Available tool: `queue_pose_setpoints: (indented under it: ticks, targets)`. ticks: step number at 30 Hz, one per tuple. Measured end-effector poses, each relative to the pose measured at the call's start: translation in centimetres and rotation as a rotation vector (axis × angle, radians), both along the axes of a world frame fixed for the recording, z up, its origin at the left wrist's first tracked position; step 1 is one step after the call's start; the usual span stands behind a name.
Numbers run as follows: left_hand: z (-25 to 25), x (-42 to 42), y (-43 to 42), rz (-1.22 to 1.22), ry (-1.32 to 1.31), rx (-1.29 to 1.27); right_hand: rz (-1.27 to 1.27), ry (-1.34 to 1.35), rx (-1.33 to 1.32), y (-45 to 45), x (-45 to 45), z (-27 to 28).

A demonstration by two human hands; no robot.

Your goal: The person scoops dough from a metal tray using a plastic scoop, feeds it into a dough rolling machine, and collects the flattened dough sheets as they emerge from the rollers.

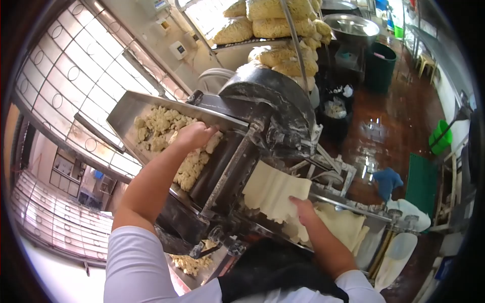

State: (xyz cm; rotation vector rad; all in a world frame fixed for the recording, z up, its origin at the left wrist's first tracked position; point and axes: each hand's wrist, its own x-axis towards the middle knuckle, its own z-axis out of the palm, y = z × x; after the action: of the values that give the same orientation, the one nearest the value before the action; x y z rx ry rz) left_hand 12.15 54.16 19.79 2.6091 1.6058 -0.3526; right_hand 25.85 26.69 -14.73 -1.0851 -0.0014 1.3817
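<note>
My left hand (196,136) is over the metal hopper tray (124,108) of a dough roller machine, its fingers curled down on the crumbly dough (189,169) beside the dark roller (217,164). Most of the fingertips are hidden. A pale dough sheet (275,192) comes out below the rollers, and my right hand (301,209) holds its near right edge, thumb on top and other fingers mostly out of sight. More folded dough sheet (336,224) lies on the metal bed beyond my right wrist.
A black round machine cover (273,88) rises ahead. Dough crumbs (194,263) sit in a lower tray. Filled bags (283,28) are stacked on a rack behind. A blue cloth (387,182) and a white scoop-like piece (396,260) are at right. The floor (374,131) looks wet.
</note>
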Motion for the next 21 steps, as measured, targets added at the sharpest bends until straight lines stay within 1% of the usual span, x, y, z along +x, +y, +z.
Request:
queue_pose_setpoints:
  ticks: [1, 2, 5, 6, 7, 8, 9, 11, 14, 17, 18, 20, 21]
  targets:
    - [-0.7, 0.1, 0.4, -0.018, 0.012, 0.034, -0.02, 0.02, 0.001, -0.7, 0.0, -0.6]
    - [-2.7, -0.4, 1.3, -0.041, -0.006, 0.188, -0.037, 0.034, 0.006, -1.5, 0.2, -1.1]
    - [-3.3, 0.4, -0.1, 0.058, -0.216, 0.268, -0.056, 0.009, -0.022, -3.9, 0.7, -2.0]
    - [-3.2, 0.3, -0.3, 0.029, -0.308, 0.259, -0.043, -0.024, -0.056, -5.1, 0.9, -2.5]
    - [-2.9, 0.2, -0.4, -0.002, -0.404, 0.249, -0.031, -0.062, -0.09, -6.2, 1.3, -2.9]
    - [-2.6, 0.1, -0.2, -0.031, -0.503, 0.241, 0.021, -0.209, -0.158, -7.6, 2.0, -2.6]
    - [-1.3, 0.0, 0.2, -0.03, -0.519, 0.281, 0.077, -0.353, -0.23, -9.0, 2.3, -2.3]
    - [1.8, -2.1, 1.1, -0.01, -0.541, 0.351, -0.027, -0.18, -0.176, -12.0, 3.0, -5.4]
    - [1.2, -6.7, 4.3, 0.256, -0.506, 0.052, 0.01, -0.29, -0.248, -15.4, 3.9, -8.1]
    - [-3.4, -5.9, 4.2, 0.127, -0.835, 0.016, 0.356, -0.615, -0.535, -15.8, 5.6, -4.6]
    - [-2.8, -4.7, 3.8, 0.005, -0.545, 0.102, 0.32, -0.759, -0.505, -15.8, 5.5, -4.3]
    - [-2.9, -2.0, 1.0, -0.148, -0.419, 0.247, 0.267, -1.069, -0.427, -15.6, 6.0, -3.7]
    - [-2.9, -1.2, -0.3, -0.216, -0.357, 0.322, 0.224, -1.106, -0.387, -15.1, 6.5, -3.3]
